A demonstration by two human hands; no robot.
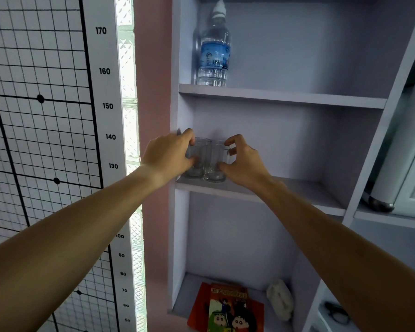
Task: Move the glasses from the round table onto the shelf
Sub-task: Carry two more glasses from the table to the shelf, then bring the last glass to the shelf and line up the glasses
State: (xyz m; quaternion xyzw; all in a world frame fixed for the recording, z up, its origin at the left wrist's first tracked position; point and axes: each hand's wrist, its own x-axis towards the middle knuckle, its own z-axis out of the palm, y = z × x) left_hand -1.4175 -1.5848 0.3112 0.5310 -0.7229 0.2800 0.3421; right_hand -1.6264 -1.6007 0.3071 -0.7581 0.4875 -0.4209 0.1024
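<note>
Two clear drinking glasses stand upright side by side at the left end of the middle shelf board (297, 190) of a pale lilac shelf unit. My left hand (170, 154) wraps around the left glass (198, 161). My right hand (242, 161) grips the right glass (216, 166) with thumb and fingers. Both glass bases rest on the board, and the glasses touch or nearly touch each other. The round table is out of view.
A water bottle (213, 51) stands on the shelf above, at its left. On the bottom shelf lie comic books (228, 307) and a white cloth-like object (280, 298). A height chart (108, 140) covers the wall to the left. A neighbouring compartment on the right holds a white appliance (388, 178).
</note>
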